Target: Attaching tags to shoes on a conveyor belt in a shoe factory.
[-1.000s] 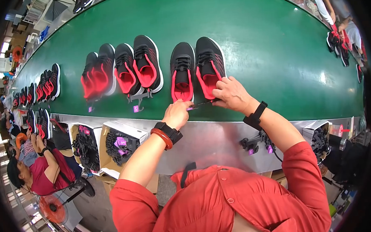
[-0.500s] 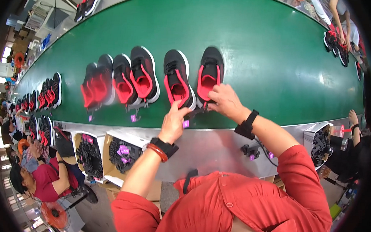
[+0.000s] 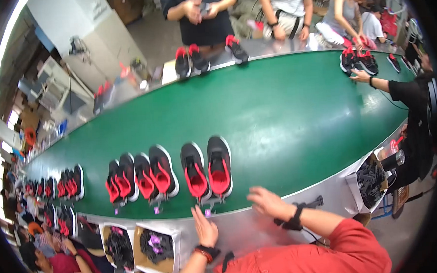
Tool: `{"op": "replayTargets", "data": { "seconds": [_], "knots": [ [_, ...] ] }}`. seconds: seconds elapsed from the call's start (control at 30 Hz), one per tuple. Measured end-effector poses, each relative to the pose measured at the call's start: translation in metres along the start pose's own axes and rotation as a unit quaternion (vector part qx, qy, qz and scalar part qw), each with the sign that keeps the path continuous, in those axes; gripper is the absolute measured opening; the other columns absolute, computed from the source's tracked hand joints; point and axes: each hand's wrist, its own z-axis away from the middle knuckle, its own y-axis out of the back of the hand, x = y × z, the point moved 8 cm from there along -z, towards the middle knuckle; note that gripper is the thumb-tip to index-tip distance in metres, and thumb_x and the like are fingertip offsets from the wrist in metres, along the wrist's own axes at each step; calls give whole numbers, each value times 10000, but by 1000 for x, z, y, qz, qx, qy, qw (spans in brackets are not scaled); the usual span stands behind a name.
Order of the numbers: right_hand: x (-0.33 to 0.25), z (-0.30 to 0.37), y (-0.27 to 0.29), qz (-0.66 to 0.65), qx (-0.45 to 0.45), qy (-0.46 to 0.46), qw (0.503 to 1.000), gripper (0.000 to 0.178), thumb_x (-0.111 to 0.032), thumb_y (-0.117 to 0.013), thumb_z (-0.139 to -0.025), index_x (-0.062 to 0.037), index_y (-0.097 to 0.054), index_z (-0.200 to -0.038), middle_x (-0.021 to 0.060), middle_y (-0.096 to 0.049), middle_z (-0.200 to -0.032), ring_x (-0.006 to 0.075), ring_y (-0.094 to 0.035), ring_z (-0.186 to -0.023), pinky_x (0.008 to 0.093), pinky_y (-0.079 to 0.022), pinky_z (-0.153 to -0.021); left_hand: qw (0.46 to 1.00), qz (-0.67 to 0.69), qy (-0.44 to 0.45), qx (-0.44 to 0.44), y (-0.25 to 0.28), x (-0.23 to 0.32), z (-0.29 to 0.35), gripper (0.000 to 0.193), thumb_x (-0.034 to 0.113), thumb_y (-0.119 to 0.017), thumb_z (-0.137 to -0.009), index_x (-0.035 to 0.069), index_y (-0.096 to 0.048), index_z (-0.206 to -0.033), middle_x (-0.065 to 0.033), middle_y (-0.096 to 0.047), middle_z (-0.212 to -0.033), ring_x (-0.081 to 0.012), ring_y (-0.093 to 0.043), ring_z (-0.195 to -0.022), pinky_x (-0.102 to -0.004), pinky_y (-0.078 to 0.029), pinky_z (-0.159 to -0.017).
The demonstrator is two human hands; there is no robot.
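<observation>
A black sneaker [image 3: 194, 155] with a red lining stands on the green belt [image 3: 276, 104], and its mate [image 3: 219, 149] is beside it, toes pointing away from me. At their heels is a dark plastic shoe hanger [image 3: 213, 202] with a small purple tag [image 3: 207, 213]. My left hand [image 3: 206, 229] is just short of this tag, fingers stretched and holding nothing. Off to the right of the pair, at the belt's near edge, my right hand [image 3: 270, 203] is empty with its fingers apart.
More tagged pairs [image 3: 153, 172] stand to the left on the belt. Open boxes of black hangers sit at the near side, one left [image 3: 157, 246] and one right [image 3: 368, 183]. Co-workers stand across the belt; another person's hand [image 3: 358, 75] reaches toward shoes at far right.
Both hands have let go at the heels of the nearest pair and drawn back toward me. The head view has shifted upward, showing the far side and more people.
</observation>
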Motion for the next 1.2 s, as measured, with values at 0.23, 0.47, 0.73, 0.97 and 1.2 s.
{"op": "replayTargets", "data": {
  "seconds": [0.23, 0.47, 0.73, 0.97, 1.2],
  "knots": [
    [-11, 105, -14, -44, -99, 53, 993, 162, -147, -602, -825, -76, -622, -969, 109, -603, -939, 321, -591, -868, 415, -497, -743, 963, -189, 9, -190, -81, -2, 93, 893, 426, -674, -796, 80, -223, -1485, -331, -92, -1511, -474, -59, -1415, -613, -76, -1114],
    [-33, 123, 3, -63, -103, 117, 986, 115, -143, -564, -862, -59, -606, -929, 124, -601, -805, 328, -606, -777, 428, -492, -684, 950, -216, 24, -223, -98, -10, 90, 910, 555, -606, -808, 130, -201, -1503, -317, -35, -1528, -475, 16, -1423, -599, -53, -1120],
    [-50, 125, 84, -144, -113, 40, 982, 208, -190, -563, -920, -86, -620, -1091, 128, -647, -965, 285, -631, -864, 384, -515, -728, 934, -244, 64, -252, -106, -11, 88, 1020, 637, -603, -766, 126, -137, -1516, -310, -6, -1533, -454, 35, -1431, -587, -81, -1124],
    [-191, 133, 276, -490, -26, 358, 794, 453, -274, -581, -928, 28, -532, -1261, 158, -526, -1281, 252, -530, -1115, 346, -417, -949, 898, -306, 35, -314, -126, -33, 81, 1279, 736, -678, -617, 98, -30, -1518, -307, 63, -1532, -451, 80, -1428, -584, -87, -1124],
    [-277, 168, 322, -575, -68, 617, 534, 900, -717, -544, -797, 78, -560, -1221, 239, -511, -1222, 353, -519, -1128, 459, -421, -943, 910, -300, 80, -276, -138, -49, 77, 1367, 721, -745, -540, 115, -8, -1518, -287, 74, -1539, -427, 85, -1435, -579, -108, -1126]
  ]
}}
